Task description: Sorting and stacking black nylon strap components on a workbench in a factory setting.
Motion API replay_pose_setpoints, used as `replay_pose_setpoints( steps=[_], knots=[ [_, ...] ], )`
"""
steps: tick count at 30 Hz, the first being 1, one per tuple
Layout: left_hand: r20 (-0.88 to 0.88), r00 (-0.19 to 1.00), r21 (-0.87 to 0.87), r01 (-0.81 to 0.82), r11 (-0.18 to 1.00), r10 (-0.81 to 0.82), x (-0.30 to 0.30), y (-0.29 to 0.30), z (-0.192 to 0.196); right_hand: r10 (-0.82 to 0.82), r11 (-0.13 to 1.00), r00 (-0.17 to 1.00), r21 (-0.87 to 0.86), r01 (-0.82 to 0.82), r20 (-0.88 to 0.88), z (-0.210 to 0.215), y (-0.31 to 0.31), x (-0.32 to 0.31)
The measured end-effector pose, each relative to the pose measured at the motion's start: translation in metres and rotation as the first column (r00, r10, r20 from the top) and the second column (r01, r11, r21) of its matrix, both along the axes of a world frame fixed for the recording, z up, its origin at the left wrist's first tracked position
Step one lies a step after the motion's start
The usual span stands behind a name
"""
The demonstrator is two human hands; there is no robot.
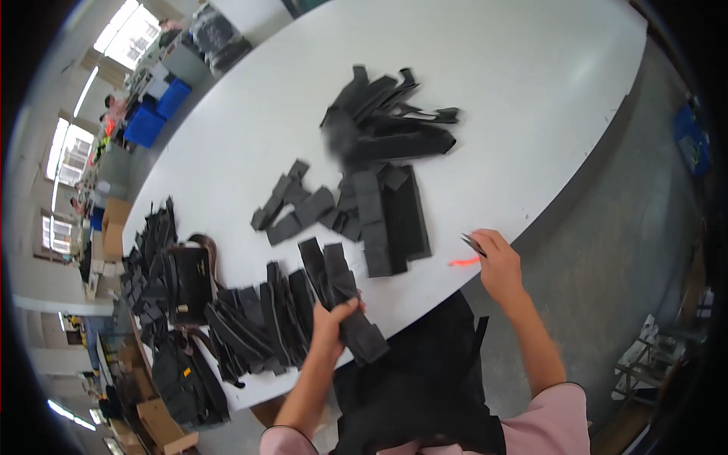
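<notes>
My left hand [331, 324] is closed round black fabric strips [345, 292] at the table's near edge. The strips lie tilted, with ends sticking out beyond the fingers on both sides. Farther right, my right hand [500, 267] is closed on small dark thread snips [474, 244], whose points face left. Just left of that hand, a bright orange-red strand [463, 262] rests on the table. A flat stack of black fabric pieces [387, 227] lies between and beyond my hands.
On the white table [523, 98] are a heap of black straps [390, 121], scattered fabric pieces [303, 208] and bundled black strips [250, 326]. A black bag [188, 284] stands at the left. Cardboard boxes [159, 421] and blue bins [145, 123] sit beyond the table.
</notes>
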State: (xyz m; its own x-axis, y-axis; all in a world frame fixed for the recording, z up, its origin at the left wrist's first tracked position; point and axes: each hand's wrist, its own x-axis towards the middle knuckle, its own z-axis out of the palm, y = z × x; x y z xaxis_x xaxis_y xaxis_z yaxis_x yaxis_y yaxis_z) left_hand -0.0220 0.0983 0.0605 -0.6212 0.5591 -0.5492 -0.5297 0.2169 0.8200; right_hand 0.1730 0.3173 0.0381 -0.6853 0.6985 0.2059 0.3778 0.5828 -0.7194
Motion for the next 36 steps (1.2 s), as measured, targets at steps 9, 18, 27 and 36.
replay_pose_setpoints(
  steps=[9, 18, 27, 36],
  knots=[
    [0.143, 0.977, 0.217, -0.187, 0.958, 0.158, 0.045, -0.055, -0.018, 0.212, 0.97, 0.972, -0.098, -0.221, -0.099, 0.021, -0.089, -0.061],
    [0.149, 0.978, 0.248, -0.18, 0.952, 0.146, 0.039, -0.067, -0.007, 0.472, 0.801, 0.878, 0.381, -0.463, 0.075, 0.003, -0.103, -0.112],
    [0.122, 0.979, 0.256, -0.19, 0.948, 0.163, 0.029, -0.071, -0.002, 0.379, 0.888, 0.923, 0.258, -0.382, 0.064, -0.006, -0.108, -0.095],
    [-0.049, 0.999, 0.049, 0.008, 0.999, -0.006, -0.062, 0.019, -0.032, -0.028, 0.852, 0.999, -0.523, 0.001, -0.044, -0.044, -0.119, -0.111]
  ],
)
